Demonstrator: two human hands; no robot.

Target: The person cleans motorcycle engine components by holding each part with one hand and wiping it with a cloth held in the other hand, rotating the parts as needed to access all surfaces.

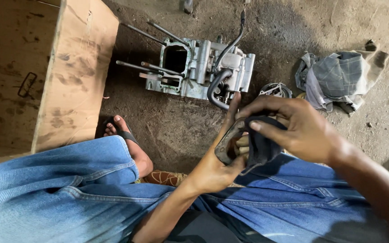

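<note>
My left hand (217,164) grips a dark, greasy metal engine part (227,143) with a curved rim, held above my lap. My right hand (293,128) presses a dark cloth (262,144) against that part, fingers curled over the cloth. Both hands are close together, just in front of a grey metal engine crankcase (203,69) that lies on the dirt floor with long studs sticking out to the left and a black hose curving over it.
An open cardboard box (46,72) stands at the left. A crumpled checked rag (338,76) lies on the floor at the right, a round metal part (275,90) beside it. My legs in blue jeans (68,189) and a sandalled foot (127,139) fill the foreground.
</note>
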